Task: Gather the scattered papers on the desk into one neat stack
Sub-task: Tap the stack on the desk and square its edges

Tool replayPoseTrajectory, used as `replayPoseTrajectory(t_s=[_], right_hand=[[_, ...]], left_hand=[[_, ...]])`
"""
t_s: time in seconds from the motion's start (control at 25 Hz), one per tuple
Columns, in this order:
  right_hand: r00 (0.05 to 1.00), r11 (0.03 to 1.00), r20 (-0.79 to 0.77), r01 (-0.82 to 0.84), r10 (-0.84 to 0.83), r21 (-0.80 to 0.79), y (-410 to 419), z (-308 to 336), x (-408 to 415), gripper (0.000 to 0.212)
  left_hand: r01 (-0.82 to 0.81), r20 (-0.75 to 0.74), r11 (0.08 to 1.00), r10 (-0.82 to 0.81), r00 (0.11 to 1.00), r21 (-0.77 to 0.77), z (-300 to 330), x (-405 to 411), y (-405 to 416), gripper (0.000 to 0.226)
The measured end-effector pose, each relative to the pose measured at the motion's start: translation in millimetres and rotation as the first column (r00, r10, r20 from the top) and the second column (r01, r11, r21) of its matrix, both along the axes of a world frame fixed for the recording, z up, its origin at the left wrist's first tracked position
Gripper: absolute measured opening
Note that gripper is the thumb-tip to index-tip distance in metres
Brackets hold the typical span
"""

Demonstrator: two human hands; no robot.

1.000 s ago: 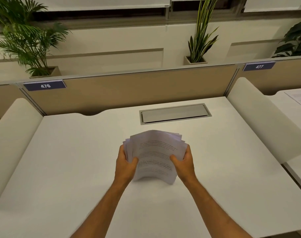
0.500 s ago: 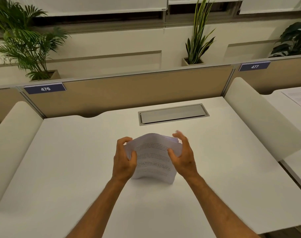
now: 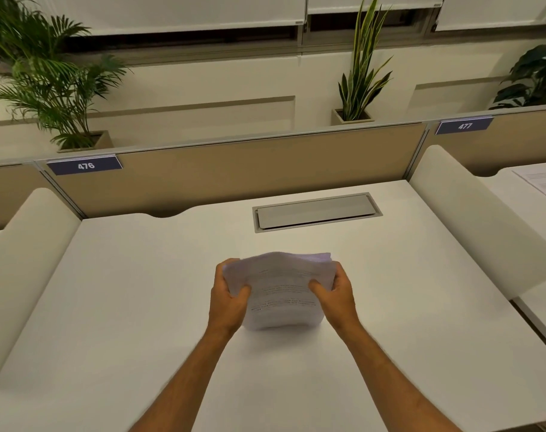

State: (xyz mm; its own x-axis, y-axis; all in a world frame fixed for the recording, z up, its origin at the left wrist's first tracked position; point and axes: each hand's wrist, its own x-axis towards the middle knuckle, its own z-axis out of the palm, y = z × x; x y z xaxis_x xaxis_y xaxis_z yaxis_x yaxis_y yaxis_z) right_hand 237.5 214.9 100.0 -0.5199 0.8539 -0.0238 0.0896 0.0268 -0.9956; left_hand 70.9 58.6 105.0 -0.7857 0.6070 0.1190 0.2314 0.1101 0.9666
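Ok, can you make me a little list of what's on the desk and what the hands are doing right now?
papers: one bundle, printed text facing the camera, stood on its lower edge on the desk, top edges a bit uneven
left hand: gripping the bundle's left side
right hand: gripping the bundle's right side
desk: white, no loose sheets showing on it
cable hatch: grey lid, closed, behind the papers
desk labels: 476 and 477
neighbour desk: one printed sheet at the right
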Motion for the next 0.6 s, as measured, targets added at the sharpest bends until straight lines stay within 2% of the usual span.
replayPoseTrajectory(t_s=[0.08, 0.16, 0.28, 0.36, 0.44, 0.48, 0.52, 0.6], right_hand=[[0.999, 0.999, 0.051, -0.013, 0.014, -0.039, -3.7, -7.1, 0.0, 0.042], [1.000, 0.999, 0.028, -0.008, 0.009, -0.035, -5.6, -7.2, -0.7, 0.045], [1.000, 1.000, 0.022, -0.014, 0.013, 0.010, -0.5, -2.0, -3.7, 0.048], [0.997, 0.999, 0.061, -0.037, 0.036, 0.015, 1.5, -2.7, -6.2, 0.047], [0.990, 0.997, 0.124, -0.072, 0.070, 0.012, 2.3, -5.8, -8.3, 0.034], [0.985, 0.996, 0.149, -0.087, 0.082, 0.026, 2.2, -5.3, -8.6, 0.027], [0.980, 0.993, 0.178, -0.098, 0.084, 0.070, 2.6, -1.2, -9.1, 0.024], [0.965, 0.961, 0.234, -0.174, 0.122, 0.216, 8.6, 14.5, -15.9, 0.019]], left_hand=[[0.017, 0.002, 0.999, -0.017, 1.000, -0.031, -6.3, 2.7, -2.9, 0.077], [0.000, -0.131, 1.000, -0.004, 0.991, -0.026, -5.9, 2.2, -5.1, 0.090], [0.010, -0.415, 0.999, -0.022, 0.909, -0.031, -1.0, -4.7, -2.4, 0.069], [0.009, -0.448, 0.999, -0.024, 0.894, -0.034, 3.3, -6.5, -1.1, 0.057], [-0.004, -0.407, 0.999, -0.016, 0.913, -0.047, 9.5, -5.2, 1.3, 0.056], [-0.026, -0.449, 0.997, -0.010, 0.894, -0.073, 13.7, -3.4, 2.3, 0.058], [-0.063, -0.552, 0.992, -0.010, 0.834, -0.114, 19.7, -4.3, 3.9, 0.061], [-0.104, -0.756, 0.969, -0.106, 0.646, -0.224, 42.3, -10.8, 10.2, 0.060]])
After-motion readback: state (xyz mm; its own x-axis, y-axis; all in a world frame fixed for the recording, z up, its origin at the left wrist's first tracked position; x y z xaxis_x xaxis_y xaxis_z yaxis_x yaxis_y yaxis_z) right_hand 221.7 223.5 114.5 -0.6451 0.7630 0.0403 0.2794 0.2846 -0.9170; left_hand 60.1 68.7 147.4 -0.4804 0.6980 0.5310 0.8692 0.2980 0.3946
